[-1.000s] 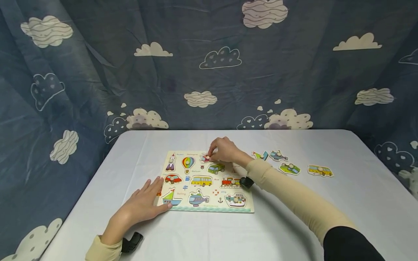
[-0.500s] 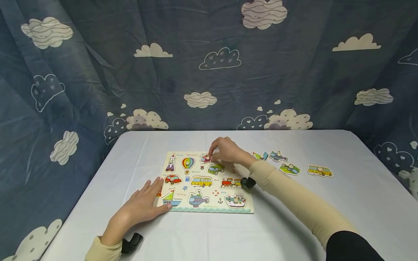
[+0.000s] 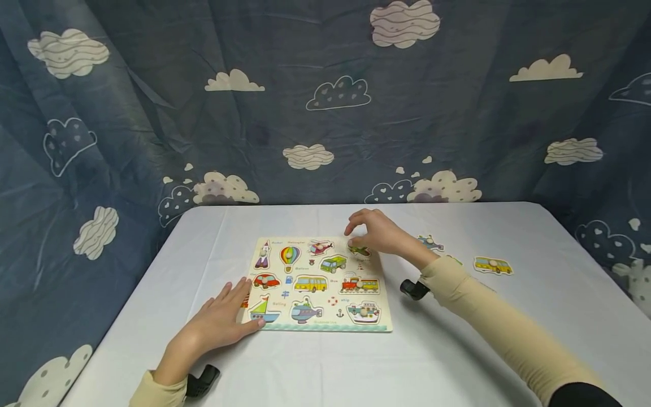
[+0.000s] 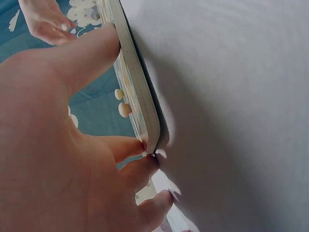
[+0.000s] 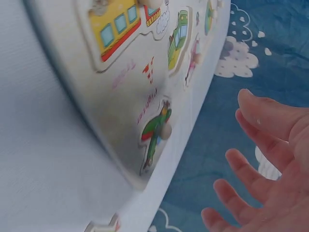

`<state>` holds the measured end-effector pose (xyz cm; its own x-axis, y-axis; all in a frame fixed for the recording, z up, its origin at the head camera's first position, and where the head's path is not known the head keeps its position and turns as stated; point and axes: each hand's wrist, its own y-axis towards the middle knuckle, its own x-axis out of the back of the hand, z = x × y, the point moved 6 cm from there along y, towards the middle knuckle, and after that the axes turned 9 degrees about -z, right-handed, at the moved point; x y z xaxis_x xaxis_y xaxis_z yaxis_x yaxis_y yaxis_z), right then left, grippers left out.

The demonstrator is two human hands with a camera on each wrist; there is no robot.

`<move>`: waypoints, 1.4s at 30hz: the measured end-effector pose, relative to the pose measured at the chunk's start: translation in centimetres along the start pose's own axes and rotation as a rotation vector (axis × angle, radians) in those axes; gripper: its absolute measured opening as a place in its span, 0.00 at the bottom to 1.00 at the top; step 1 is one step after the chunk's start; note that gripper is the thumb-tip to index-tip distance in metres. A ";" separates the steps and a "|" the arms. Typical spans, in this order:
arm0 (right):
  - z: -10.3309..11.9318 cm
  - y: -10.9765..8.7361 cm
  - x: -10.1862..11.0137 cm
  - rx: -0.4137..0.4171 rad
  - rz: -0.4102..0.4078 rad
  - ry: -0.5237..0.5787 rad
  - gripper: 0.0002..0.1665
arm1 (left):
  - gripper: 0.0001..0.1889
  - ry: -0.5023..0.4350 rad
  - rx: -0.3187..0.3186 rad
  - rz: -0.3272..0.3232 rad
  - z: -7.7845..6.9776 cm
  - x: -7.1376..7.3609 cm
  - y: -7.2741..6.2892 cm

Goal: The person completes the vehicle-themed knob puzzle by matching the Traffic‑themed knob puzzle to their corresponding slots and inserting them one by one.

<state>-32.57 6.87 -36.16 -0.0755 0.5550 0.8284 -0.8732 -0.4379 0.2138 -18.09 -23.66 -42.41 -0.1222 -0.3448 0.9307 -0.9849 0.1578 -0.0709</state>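
A wooden knob puzzle board [image 3: 333, 314] with vehicle pictures lies on the table. My left hand [image 3: 218, 316] rests with spread fingers at its left edge, the thumb over the front edge; in the left wrist view the thumb [image 4: 91, 55] lies along the board's edge. My right hand [image 3: 378, 232] is above the far right corner, fingers bent and apart, holding nothing in the right wrist view. Near it is a green plane piece [image 5: 157, 130] with a round knob, lying in its outline. The red helicopter [image 3: 320, 247] lies in the board's top row.
Loose pieces lie right of the board: a blue one [image 3: 430, 242] and a yellow bus [image 3: 492, 265]. My right forearm [image 3: 498, 322] covers most of a green piece. A dark cloud-print cloth [image 3: 254, 130] hangs behind the white table [image 3: 315, 367].
My right hand has left the red helicopter and moved right to the plane at the board's corner. My left hand has kept its place. The head view has shifted slightly.
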 end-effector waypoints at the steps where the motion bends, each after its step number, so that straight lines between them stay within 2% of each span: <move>1: -0.1 -0.3 0.3 0.003 -0.004 0.003 0.11 | 0.52 -0.001 -0.001 0.000 0.0 0.0 0.0; 13: -2.0 -3.2 3.3 0.027 -0.080 0.003 0.12 | 0.52 0.009 0.001 -0.001 0.0 -0.1 0.0; 20: -4.3 -4.4 4.6 -0.019 -0.097 0.024 0.12 | 0.52 0.006 -0.008 -0.008 -0.2 0.0 -0.1; 25: -6.5 -4.9 4.9 -0.077 -0.102 0.030 0.10 | 0.51 0.006 -0.014 -0.011 -0.2 0.0 -0.1; 32: -8.7 -5.3 5.0 -0.092 -0.086 0.006 0.10 | 0.52 0.008 -0.015 -0.009 -0.1 0.0 0.0; 42: -11.1 -4.7 4.0 -0.115 -0.068 -0.099 0.10 | 0.52 0.004 -0.007 -0.004 0.0 -0.1 0.0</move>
<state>-34.06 18.99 -39.58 0.0280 0.5058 0.8622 -0.9244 -0.3151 0.2149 -18.08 -23.64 -42.50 -0.1178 -0.3420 0.9323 -0.9845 0.1632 -0.0645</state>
